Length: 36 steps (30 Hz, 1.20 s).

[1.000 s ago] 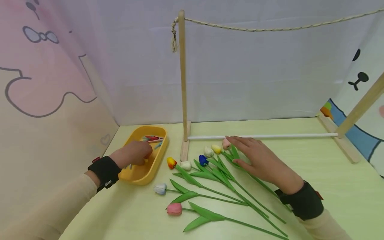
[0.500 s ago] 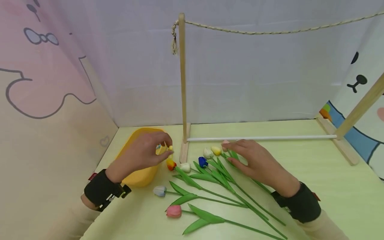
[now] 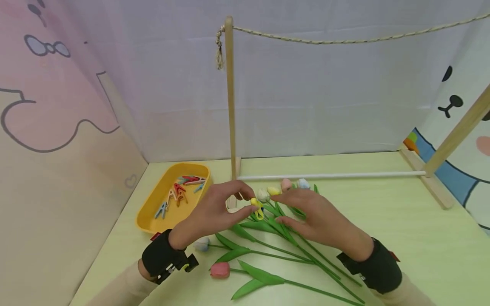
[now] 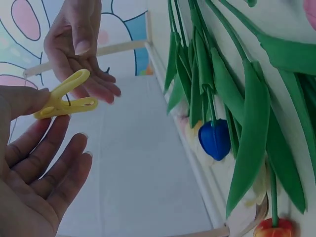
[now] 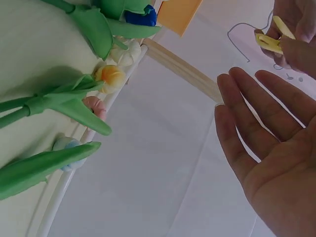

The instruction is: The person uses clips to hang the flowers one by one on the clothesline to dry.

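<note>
Since the earlier frames our left hand [image 3: 214, 207] has moved out from the tray to over the flowers, bringing a yellow clothespin [image 3: 257, 204]; our right hand [image 3: 321, 216] has shifted slightly left. Left hand: clamped on the clothespin, thumb against fingertips, other fingers loosely bent. Right hand: fingers extended and a little apart, just beside the clothespin but clear of it. So the clothespin sits in the left fingertips, between the two hands, raised above the tulip bunch. Under us on the table [image 3: 383, 212]: artificial tulips, stems running toward the near right. Heads we see: pink tulip [image 3: 220, 270] nearest us, then white tulip [image 3: 263, 195], yellow tulip [image 3: 273, 191], pale pink tulip [image 3: 286, 184] and light-blue tulip [image 3: 303, 183] near the white rod [image 3: 344, 175]. Left wrist view also gives a dark blue tulip [image 4: 215, 139] and, at the bottom edge, a cut-off red-orange tulip [image 4: 274, 229]. Yellow tray [image 3: 174, 220] is on our left with more clothespins [image 3: 180, 196] in it, red, blue and tan ones. Rope [image 3: 337, 42] is tied to the top of the wooden post [image 3: 231, 97] and sags to the right.
</note>
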Each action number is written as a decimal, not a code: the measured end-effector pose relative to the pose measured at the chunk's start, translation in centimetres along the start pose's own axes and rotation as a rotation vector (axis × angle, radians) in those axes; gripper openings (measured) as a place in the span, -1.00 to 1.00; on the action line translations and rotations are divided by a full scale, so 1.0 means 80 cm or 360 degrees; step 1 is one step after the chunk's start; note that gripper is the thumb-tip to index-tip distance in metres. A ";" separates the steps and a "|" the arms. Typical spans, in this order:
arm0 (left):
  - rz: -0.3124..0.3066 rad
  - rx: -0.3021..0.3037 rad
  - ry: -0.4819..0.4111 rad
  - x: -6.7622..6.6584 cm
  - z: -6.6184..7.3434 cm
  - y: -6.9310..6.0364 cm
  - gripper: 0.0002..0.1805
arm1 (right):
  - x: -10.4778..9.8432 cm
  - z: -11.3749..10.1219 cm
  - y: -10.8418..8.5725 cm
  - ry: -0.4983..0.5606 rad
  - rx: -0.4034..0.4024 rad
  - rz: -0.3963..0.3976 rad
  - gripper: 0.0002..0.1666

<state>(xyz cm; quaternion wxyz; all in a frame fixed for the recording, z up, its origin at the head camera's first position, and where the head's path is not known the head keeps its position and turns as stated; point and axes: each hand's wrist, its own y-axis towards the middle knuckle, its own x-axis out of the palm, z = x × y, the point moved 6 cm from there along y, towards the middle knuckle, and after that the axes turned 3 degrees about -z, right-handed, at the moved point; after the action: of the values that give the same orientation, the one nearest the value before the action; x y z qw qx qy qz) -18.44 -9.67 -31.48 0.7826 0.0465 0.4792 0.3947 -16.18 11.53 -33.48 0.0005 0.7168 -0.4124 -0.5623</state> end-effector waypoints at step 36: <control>0.0254 -0.0230 -0.0347 0.067 -0.009 -0.030 -0.76 | -0.005 -0.003 -0.007 0.0287 0.0020 0.0293 -0.45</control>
<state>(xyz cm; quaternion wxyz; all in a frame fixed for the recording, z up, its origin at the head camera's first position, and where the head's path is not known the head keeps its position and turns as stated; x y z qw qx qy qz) -16.39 -7.95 -36.76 0.7975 0.0705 0.3564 0.4817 -15.63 12.02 -33.35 0.0848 0.7236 -0.4781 -0.4905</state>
